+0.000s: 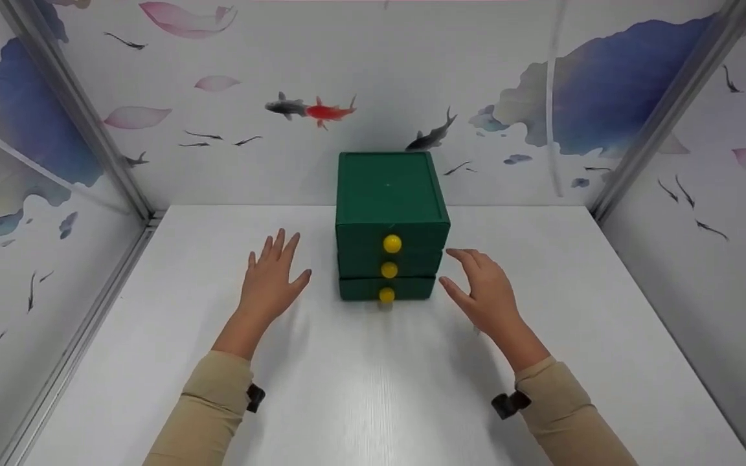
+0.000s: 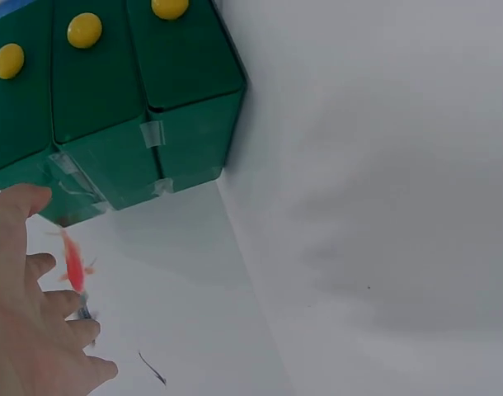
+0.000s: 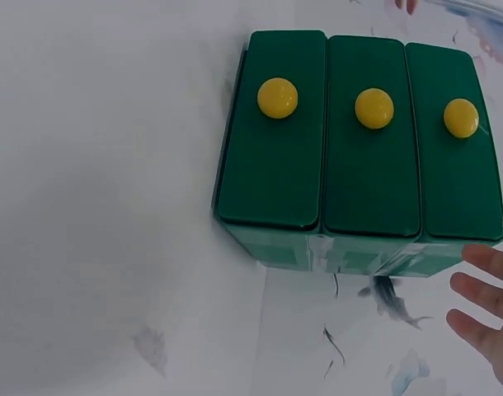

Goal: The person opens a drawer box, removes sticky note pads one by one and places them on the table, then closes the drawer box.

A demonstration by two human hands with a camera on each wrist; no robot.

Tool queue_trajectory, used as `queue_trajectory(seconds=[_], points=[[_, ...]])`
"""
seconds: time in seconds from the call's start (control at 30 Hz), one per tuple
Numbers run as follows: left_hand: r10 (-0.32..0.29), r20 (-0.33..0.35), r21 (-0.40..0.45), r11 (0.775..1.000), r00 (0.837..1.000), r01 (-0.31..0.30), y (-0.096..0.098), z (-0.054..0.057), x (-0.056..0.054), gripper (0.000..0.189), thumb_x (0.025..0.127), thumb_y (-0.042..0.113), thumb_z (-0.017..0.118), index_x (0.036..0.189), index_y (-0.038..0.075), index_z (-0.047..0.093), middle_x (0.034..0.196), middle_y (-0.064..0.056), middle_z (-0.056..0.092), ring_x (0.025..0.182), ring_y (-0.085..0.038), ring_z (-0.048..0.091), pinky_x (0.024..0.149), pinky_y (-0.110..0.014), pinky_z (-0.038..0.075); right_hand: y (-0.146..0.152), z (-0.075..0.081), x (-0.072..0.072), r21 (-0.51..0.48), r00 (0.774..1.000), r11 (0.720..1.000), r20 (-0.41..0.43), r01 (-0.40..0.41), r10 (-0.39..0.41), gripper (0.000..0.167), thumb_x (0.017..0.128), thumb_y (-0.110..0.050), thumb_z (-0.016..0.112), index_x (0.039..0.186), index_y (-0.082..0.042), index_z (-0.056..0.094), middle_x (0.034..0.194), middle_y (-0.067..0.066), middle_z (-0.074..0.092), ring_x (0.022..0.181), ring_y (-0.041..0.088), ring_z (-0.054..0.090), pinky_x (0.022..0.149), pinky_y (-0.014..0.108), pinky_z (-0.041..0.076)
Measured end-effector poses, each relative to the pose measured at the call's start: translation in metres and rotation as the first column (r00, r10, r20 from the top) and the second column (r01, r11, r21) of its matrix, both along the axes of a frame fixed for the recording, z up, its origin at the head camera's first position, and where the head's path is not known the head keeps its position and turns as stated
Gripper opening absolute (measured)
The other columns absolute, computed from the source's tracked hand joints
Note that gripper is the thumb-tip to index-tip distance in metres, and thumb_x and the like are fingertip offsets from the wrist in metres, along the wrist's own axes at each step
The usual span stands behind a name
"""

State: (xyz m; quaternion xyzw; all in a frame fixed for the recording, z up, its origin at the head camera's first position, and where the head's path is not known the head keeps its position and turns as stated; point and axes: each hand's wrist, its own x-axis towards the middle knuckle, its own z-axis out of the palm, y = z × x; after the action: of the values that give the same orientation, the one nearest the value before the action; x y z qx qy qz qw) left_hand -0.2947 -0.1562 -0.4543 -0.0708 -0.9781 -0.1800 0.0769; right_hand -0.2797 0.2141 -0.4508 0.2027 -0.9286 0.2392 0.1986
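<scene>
A green box of three stacked drawers (image 1: 389, 188) stands at the back middle of the white table, its front towards me. Each drawer front carries one round yellow knob (image 1: 392, 244), and all three drawers are pushed in. To the left of the box my left hand (image 1: 269, 281) is held with fingers spread and nothing in it. My right hand (image 1: 486, 288) is close by the box's right side, fingers loosely bent and empty. Clear tape (image 2: 152, 134) joins the drawer units along the side, as the left wrist view shows.
White walls (image 1: 250, 162) printed with fish, petals and blue leaves enclose the table (image 1: 373, 375) at the back and both sides. Metal posts (image 1: 88, 110) run up the corners. A small black device (image 1: 511, 404) sits at the right wrist.
</scene>
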Motion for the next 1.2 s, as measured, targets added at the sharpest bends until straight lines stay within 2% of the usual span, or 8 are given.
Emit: queue_trajectory(seconds=[0.2, 0.4, 0.53, 0.67, 0.8, 0.97, 1.2], points=[[-0.002, 0.012, 0.090, 0.996, 1.000, 0.001, 0.014, 0.012, -0.008, 0.067, 0.099, 0.036, 0.054, 0.154, 0.010, 0.027, 0.159, -0.016, 0.019, 0.146, -0.033, 0.015, 0.114, -0.056, 0.011, -0.017, 0.004, -0.003, 0.008, 0.998, 0.999, -0.041, -0.051, 0.051, 0.043, 0.097, -0.035, 0.061, 0.132, -0.010, 0.057, 0.123, 0.010, 0.061, 0.110, 0.028, 0.057, 0.093, 0.046, 0.047], [0.001, 0.022, 0.182, 0.983, 1.000, -0.005, 0.020, 0.016, -0.011, 0.064, 0.100, 0.034, 0.051, 0.154, 0.010, 0.026, 0.159, -0.014, 0.021, 0.146, -0.032, 0.016, 0.115, -0.051, 0.012, -0.032, 0.009, -0.006, 0.011, 0.995, 0.998, -0.069, -0.069, 0.069, 0.035, 0.097, -0.033, 0.061, 0.127, -0.013, 0.062, 0.116, 0.007, 0.063, 0.103, 0.025, 0.060, 0.088, 0.041, 0.051], [0.001, 0.015, 0.271, 0.963, 1.000, -0.005, 0.022, 0.018, -0.012, 0.061, 0.101, 0.033, 0.051, 0.153, 0.011, 0.029, 0.158, -0.014, 0.026, 0.145, -0.031, 0.020, 0.115, -0.051, 0.013, -0.043, 0.012, -0.007, -0.024, 0.994, 0.996, -0.075, -0.081, 0.079, 0.034, 0.097, -0.029, 0.063, 0.126, -0.012, 0.062, 0.116, 0.006, 0.064, 0.101, 0.022, 0.060, 0.086, 0.039, 0.052], [-0.011, 0.021, 0.340, 0.941, 1.000, 0.003, 0.023, 0.019, -0.009, 0.058, 0.101, 0.032, 0.051, 0.152, 0.011, 0.032, 0.154, -0.014, 0.033, 0.142, -0.030, 0.028, 0.114, -0.049, 0.020, -0.054, 0.011, -0.006, -0.055, 0.994, 0.994, -0.063, -0.097, 0.093, 0.034, 0.095, -0.024, 0.065, 0.126, -0.010, 0.061, 0.117, 0.005, 0.064, 0.103, 0.021, 0.060, 0.088, 0.039, 0.051], [-0.020, 0.041, 0.351, 0.937, 0.999, 0.004, 0.024, 0.018, -0.008, 0.057, 0.101, 0.032, 0.051, 0.152, 0.011, 0.033, 0.153, -0.014, 0.036, 0.140, -0.030, 0.031, 0.112, -0.046, 0.026, -0.059, 0.008, -0.005, -0.061, 0.993, 0.993, -0.055, -0.105, 0.102, 0.034, 0.095, -0.023, 0.065, 0.126, -0.010, 0.061, 0.118, 0.005, 0.064, 0.105, 0.021, 0.060, 0.089, 0.039, 0.050], [-0.023, 0.026, 0.356, 0.934, 0.999, 0.012, 0.026, 0.017, -0.011, 0.057, 0.101, 0.031, 0.051, 0.151, 0.011, 0.034, 0.153, -0.013, 0.036, 0.140, -0.029, 0.032, 0.112, -0.045, 0.027, -0.058, 0.008, -0.006, -0.069, 0.995, 0.994, -0.051, -0.084, 0.081, 0.032, 0.097, -0.025, 0.063, 0.125, -0.011, 0.062, 0.116, 0.003, 0.064, 0.105, 0.019, 0.060, 0.090, 0.037, 0.050], [-0.018, 0.008, 0.367, 0.930, 1.000, 0.014, 0.029, 0.016, -0.010, 0.056, 0.101, 0.030, 0.052, 0.150, 0.011, 0.036, 0.151, -0.014, 0.039, 0.139, -0.029, 0.034, 0.111, -0.045, 0.028, -0.054, 0.008, -0.005, -0.065, 0.994, 0.993, -0.058, -0.100, 0.096, 0.029, 0.097, -0.024, 0.062, 0.123, -0.011, 0.063, 0.114, 0.003, 0.064, 0.104, 0.019, 0.060, 0.088, 0.037, 0.051]])
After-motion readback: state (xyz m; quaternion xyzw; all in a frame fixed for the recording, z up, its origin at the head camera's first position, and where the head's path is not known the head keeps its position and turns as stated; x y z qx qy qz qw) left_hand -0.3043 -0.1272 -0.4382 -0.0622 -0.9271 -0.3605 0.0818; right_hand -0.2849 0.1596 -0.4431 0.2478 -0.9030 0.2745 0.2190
